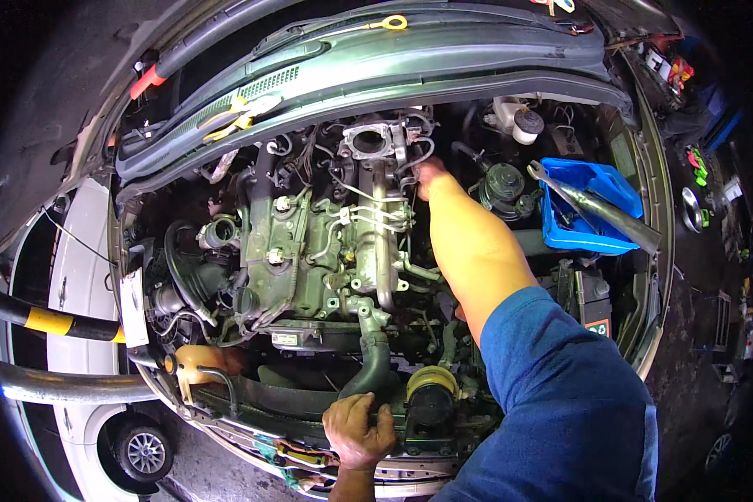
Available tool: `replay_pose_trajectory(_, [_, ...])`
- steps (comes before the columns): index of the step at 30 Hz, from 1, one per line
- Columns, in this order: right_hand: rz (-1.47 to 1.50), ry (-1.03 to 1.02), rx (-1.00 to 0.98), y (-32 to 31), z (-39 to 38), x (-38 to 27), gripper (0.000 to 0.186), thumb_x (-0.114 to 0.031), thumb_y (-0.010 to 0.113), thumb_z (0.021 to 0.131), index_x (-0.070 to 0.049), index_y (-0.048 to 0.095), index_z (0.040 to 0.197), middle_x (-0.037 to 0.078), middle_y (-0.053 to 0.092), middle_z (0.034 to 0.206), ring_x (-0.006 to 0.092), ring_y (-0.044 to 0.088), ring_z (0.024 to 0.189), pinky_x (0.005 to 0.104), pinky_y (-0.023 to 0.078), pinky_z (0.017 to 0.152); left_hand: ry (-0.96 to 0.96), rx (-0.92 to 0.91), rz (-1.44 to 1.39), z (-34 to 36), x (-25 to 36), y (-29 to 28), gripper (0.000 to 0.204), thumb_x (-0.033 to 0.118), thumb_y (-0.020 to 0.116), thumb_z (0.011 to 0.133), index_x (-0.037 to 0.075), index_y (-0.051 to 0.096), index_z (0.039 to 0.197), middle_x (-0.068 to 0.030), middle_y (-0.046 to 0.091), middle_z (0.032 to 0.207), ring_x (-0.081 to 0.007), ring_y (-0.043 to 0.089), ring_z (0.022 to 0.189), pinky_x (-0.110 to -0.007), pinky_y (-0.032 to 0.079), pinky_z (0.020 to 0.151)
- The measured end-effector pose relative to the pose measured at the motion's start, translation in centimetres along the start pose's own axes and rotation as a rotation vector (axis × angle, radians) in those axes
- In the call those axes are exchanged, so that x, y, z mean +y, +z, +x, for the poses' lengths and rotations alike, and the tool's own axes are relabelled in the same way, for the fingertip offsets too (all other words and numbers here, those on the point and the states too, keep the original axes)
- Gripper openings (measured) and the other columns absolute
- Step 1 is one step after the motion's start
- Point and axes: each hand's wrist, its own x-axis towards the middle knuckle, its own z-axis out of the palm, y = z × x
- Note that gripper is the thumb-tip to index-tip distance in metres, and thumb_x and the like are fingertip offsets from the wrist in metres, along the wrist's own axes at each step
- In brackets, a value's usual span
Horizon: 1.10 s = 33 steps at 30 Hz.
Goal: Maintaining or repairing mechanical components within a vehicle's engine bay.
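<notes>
My right arm, in a blue sleeve, reaches across the engine bay. My right hand [429, 176] is down beside the metal intake manifold [376, 243], near a thin curved hose [424, 151]; its fingers are hidden among the parts. Just left of it is the round, uncovered intake opening [368, 142]. My left hand [358, 429] lies at the front of the bay by the lower end of a thick black hose [375, 360]. Its fingers are curled under and the thumb lies to the right; what they close on is hidden. The engine's valve cover [289, 238] is left of the manifold.
A blue tray [552, 230] with a long wrench [594, 205] across it sits at the right. Yellow-handled pliers [236, 117] lie on the cowl. A coolant reservoir [197, 361] stands front left. A raised hood [50, 109] and a black-and-yellow bar [54, 320] flank the left.
</notes>
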Motion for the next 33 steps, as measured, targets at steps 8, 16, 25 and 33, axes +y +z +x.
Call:
replay_pose_trajectory(8, [-0.186,0.130,0.064,-1.2,2.0,1.2,0.020,-0.025,0.066,0.086,-0.008,0.070,0.096,0.009,0.069,0.091,0.0233,0.065,0.077,0.0434,0.049,0.063,0.030,0.009,0.003,0.1,0.1,-0.1,0.029,0.017,0.073,0.068,0.002,0.067,0.092,-0.0148,0.066,0.088,-0.0330,0.063,0.080,-0.043,0.047,0.077])
replay_pose_trajectory(16, [-0.009,0.185,0.042,-1.6,2.3,0.7,0.007,-0.012,0.064,0.085,-0.008,0.067,0.089,0.009,0.068,0.086,0.0240,0.065,0.072,0.0413,0.052,0.066,0.029,0.018,0.003,0.0,0.0,-0.1,0.028,0.018,0.072,0.069,0.002,0.067,0.091,-0.0149,0.066,0.087,-0.0336,0.063,0.080,-0.043,0.047,0.076])
replay_pose_trajectory(25, [-0.345,0.281,0.161,1.6,-3.7,-2.2,0.018,-0.024,0.063,0.087,-0.019,0.060,0.070,-0.003,0.060,0.067,0.0117,0.051,0.052,0.0285,0.033,0.043,0.022,0.018,0.007,0.1,0.0,-0.1,0.027,0.019,0.072,0.070,0.001,0.067,0.090,-0.0149,0.066,0.087,-0.0335,0.062,0.079,-0.042,0.047,0.076])
replay_pose_trajectory(33, [-0.118,0.299,0.061,1.9,-3.4,-2.8,0.013,-0.013,0.059,0.089,-0.011,0.063,0.076,0.005,0.064,0.074,0.0201,0.062,0.066,0.0369,0.050,0.055,-0.006,-0.010,-0.004,0.2,0.0,-0.1,0.027,0.015,0.072,0.069,0.002,0.066,0.092,-0.0144,0.066,0.090,-0.0328,0.062,0.082,-0.042,0.047,0.078])
